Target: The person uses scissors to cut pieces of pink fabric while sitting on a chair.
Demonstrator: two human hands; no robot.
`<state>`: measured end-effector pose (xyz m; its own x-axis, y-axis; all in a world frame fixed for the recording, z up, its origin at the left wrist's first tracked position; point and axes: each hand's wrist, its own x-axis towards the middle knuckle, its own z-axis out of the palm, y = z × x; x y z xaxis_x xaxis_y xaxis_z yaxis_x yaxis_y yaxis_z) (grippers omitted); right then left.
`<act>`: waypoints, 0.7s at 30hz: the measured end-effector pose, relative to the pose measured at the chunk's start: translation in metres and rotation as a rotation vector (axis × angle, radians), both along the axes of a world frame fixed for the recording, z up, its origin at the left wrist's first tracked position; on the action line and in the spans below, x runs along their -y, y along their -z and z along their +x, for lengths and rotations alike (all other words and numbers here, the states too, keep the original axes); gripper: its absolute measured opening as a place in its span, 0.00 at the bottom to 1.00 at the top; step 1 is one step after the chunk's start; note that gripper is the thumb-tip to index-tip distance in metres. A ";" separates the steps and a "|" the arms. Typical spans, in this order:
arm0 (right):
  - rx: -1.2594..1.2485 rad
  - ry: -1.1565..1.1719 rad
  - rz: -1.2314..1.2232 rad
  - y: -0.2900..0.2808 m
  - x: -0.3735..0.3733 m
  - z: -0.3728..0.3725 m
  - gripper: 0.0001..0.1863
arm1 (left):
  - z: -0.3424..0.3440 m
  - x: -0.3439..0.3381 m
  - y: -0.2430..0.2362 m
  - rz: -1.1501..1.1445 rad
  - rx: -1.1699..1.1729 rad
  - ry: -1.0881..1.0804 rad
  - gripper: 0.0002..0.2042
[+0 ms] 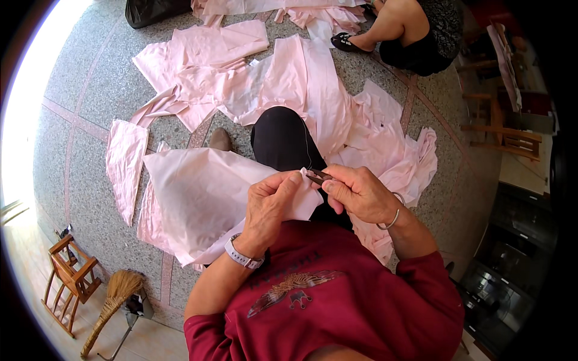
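A pale pink piece of cloth (198,183) drapes across my lap. My left hand (271,201) pinches its gathered edge between thumb and fingers. Closed around a pair of small dark thread snips (319,177) is my right hand (364,192). The snips' tips meet the cloth right beside my left fingertips; whether the blades are apart is too small to tell. A thin loose thread (307,144) runs from that spot up over my black-trousered knee (280,135).
Pink cloth pieces (301,84) lie spread over the speckled floor ahead and to the right. Another person's leg (397,24) is at the far right. A small wooden chair (72,271) and a straw broom (114,301) stand at the near left. Wooden furniture (512,141) lines the right.
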<state>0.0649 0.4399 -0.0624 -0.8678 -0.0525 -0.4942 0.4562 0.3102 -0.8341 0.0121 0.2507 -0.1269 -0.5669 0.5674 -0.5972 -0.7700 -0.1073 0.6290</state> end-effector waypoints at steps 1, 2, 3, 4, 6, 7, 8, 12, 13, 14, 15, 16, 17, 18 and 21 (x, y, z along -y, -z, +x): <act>-0.008 -0.002 0.011 0.000 0.001 0.000 0.09 | 0.000 0.000 0.000 0.002 0.010 -0.001 0.13; -0.017 -0.005 0.022 -0.001 0.001 0.000 0.09 | 0.000 0.000 0.001 0.004 0.018 -0.002 0.13; -0.026 -0.007 0.033 -0.001 0.001 0.000 0.09 | 0.000 0.000 0.001 0.006 0.027 -0.003 0.13; -0.030 0.000 0.029 0.000 0.002 0.000 0.09 | 0.000 0.000 0.000 -0.001 0.021 0.003 0.13; -0.037 0.017 0.024 0.002 0.002 0.002 0.10 | 0.001 0.001 -0.002 -0.014 0.009 0.015 0.13; -0.047 0.019 0.024 0.003 0.003 0.002 0.10 | 0.001 0.000 -0.003 -0.017 0.004 0.013 0.13; -0.057 0.021 0.025 0.004 0.003 0.002 0.10 | 0.001 -0.001 -0.004 -0.021 -0.001 0.012 0.13; 0.007 0.096 -0.074 0.006 0.005 0.004 0.10 | 0.001 -0.002 -0.006 -0.010 0.024 -0.005 0.13; 0.010 0.088 -0.064 0.005 0.005 0.003 0.10 | 0.001 -0.002 -0.006 -0.013 0.025 -0.006 0.13; 0.014 0.081 -0.054 0.004 0.006 0.003 0.10 | 0.001 -0.002 -0.005 -0.015 0.027 -0.006 0.14; 0.018 0.073 -0.045 0.003 0.006 0.003 0.10 | 0.001 -0.002 -0.005 -0.018 0.030 -0.007 0.14; 0.011 0.056 -0.029 0.003 0.005 0.003 0.10 | 0.002 -0.002 -0.003 -0.005 0.032 -0.018 0.14; 0.004 0.038 -0.014 0.003 0.005 0.002 0.10 | 0.002 -0.002 -0.001 0.008 0.035 -0.030 0.13; -0.003 0.021 0.002 0.002 0.004 0.002 0.10 | 0.003 -0.002 0.001 0.021 0.038 -0.042 0.13; -0.014 0.012 0.007 -0.001 0.004 0.001 0.09 | 0.002 0.000 0.003 0.040 0.049 -0.037 0.12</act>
